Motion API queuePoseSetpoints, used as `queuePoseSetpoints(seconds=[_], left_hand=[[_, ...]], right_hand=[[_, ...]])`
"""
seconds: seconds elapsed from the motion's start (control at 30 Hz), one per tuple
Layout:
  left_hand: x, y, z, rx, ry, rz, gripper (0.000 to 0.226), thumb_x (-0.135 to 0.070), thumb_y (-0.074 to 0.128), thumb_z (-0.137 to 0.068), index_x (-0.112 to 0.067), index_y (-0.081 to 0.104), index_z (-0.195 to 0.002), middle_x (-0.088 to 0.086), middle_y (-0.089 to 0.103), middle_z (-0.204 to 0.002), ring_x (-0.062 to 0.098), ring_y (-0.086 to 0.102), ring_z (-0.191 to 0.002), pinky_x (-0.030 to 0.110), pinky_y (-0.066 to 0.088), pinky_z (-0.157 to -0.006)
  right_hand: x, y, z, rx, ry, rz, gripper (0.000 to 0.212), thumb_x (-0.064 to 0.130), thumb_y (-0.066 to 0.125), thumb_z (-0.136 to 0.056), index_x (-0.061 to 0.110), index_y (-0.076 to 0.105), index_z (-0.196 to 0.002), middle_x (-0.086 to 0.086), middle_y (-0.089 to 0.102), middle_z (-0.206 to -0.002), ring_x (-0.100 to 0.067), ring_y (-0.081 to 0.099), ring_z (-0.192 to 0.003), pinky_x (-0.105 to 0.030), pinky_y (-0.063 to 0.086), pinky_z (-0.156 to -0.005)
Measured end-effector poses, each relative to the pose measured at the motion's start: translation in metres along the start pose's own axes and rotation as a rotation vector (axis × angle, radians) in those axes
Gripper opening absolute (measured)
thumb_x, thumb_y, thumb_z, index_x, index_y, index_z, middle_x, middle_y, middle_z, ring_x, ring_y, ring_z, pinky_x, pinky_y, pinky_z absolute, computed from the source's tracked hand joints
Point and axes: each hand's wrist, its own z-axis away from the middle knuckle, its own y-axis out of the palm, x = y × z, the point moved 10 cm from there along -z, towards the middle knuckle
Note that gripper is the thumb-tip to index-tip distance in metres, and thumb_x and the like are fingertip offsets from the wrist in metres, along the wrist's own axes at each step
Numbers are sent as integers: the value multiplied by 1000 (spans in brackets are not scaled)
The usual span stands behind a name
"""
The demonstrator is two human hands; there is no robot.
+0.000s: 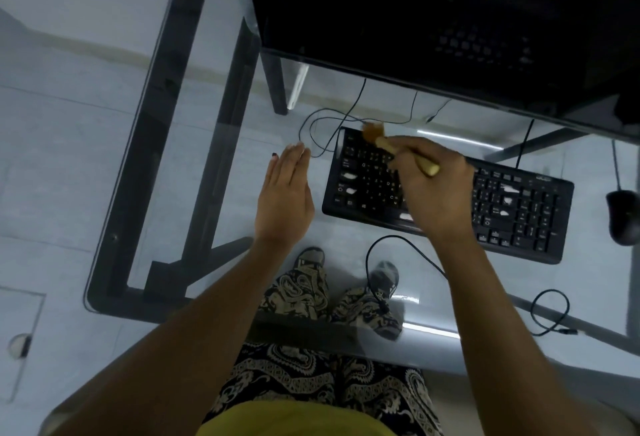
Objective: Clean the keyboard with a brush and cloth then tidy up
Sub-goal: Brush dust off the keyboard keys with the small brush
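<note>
A black keyboard (519, 207) lies on the glass desk (180, 96), with white scraps scattered on its keys. My right hand (436, 189) is closed on a wooden-handled brush (391, 146). The brown bristles of the brush sit over the keyboard's far left corner. My left hand (285, 196) hovers flat with fingers together just left of the keyboard, holding nothing. No cloth is in view.
A dark monitor (450, 19) stands behind the keyboard. A black mouse (623, 217) sits at the right edge. Thin cables (332, 123) loop behind the keyboard and another cable (550, 314) curls near the desk's front. My legs and feet show through the glass.
</note>
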Motion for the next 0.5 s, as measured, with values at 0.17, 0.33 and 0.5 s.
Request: queuePoseSetpoints(seconds=[0.17,0.33,0.5], left_hand=[[1,3,0,21,-5,-5,49,-10,29,-94,0,42,-140,16,43,-146,27,33,-140,44,22,-118],[1,3,0,31,-5,-4,51,-13,26,-94,-1,41,-141,16,41,-148,27,32,-141,45,22,-118],[0,2,0,24,-7,-4,50,-14,26,-95,-2,41,-141,15,41,-148,26,32,-141,44,22,-119]], right_hand=[[-36,-19,-16,-106,171,-74,24,16,54,-92,18,76,-99,2,69,-68,-6,53,-52,-25,43,-51],[-4,-11,-4,84,-127,292,19,18,59,-91,18,76,-98,3,72,-78,1,58,-58,-9,46,-57],[-12,-14,24,214,-16,116,20,16,59,-88,25,77,-85,15,71,-70,-5,54,-53,-15,42,-49]])
